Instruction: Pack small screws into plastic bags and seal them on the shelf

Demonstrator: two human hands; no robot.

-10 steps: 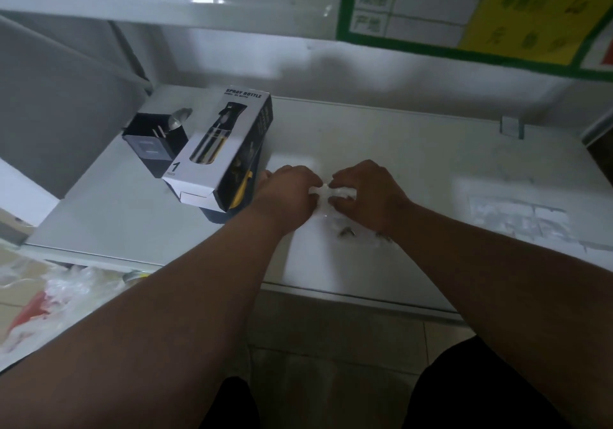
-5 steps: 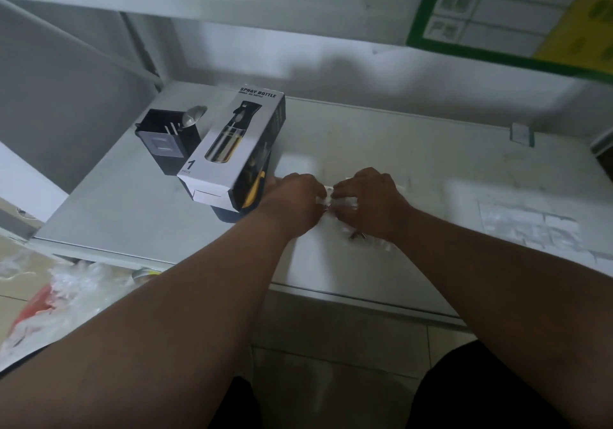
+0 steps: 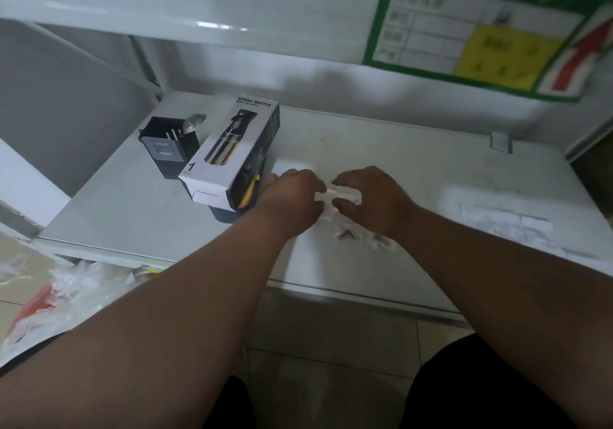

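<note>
At the far left, below the shelf's front edge, a heap of crumpled clear plastic (image 3: pixel 63 282) with something red in it lay on the floor. On the white shelf (image 3: pixel 132 203) itself stood a black holder (image 3: pixel 167 148) with a metal spoon (image 3: pixel 194 122) sticking out of its top, and just right of it a grey spray bottle box (image 3: pixel 232 149) leaned across a dark object with a yellow part, its near end close to the left hand (image 3: pixel 292 199). That hand lay knuckles up, its fingers curled in and pinching the left end of a small clear plastic bag (image 3: pixel 341 196). The bag sat on the shelf between the two hands, its top strip white and crumpled, and dark small screws (image 3: pixel 346 234) showed through the film nearer the front edge, partly hidden by the right wrist. The right hand (image 3: pixel 371 199) mirrored the left, fingers bent and gripping the bag's right end. Further right, a flat sheet of clear bags (image 3: pixel 507 226) lay on the shelf, a small grey clip (image 3: pixel 501 141) stood at the back edge, and a green-bordered chart (image 3: pixel 481 30) hung on the wall above.
</note>
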